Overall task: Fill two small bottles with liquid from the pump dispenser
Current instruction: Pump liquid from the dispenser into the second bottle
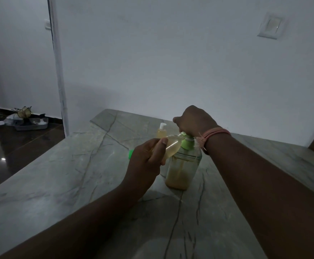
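A clear pump dispenser (182, 169) with a green pump top stands on the marble table (59, 174), partly filled with yellowish liquid. My right hand (193, 120) is closed over the pump head, pressing on it from above. My left hand (146, 157) holds a small clear bottle (173, 146) tilted, its open mouth up against the pump spout; yellowish liquid lies inside it. A second small bottle (161, 130) with a white cap, holding yellow liquid, stands upright behind the dispenser. A green cap (131, 153) peeks out at the left of my left hand.
A white wall runs close behind the table, with a switch plate (270, 25) high on the right. To the left the table edge drops to a dark glossy floor, where a tray with small items (29, 121) lies by the doorway.
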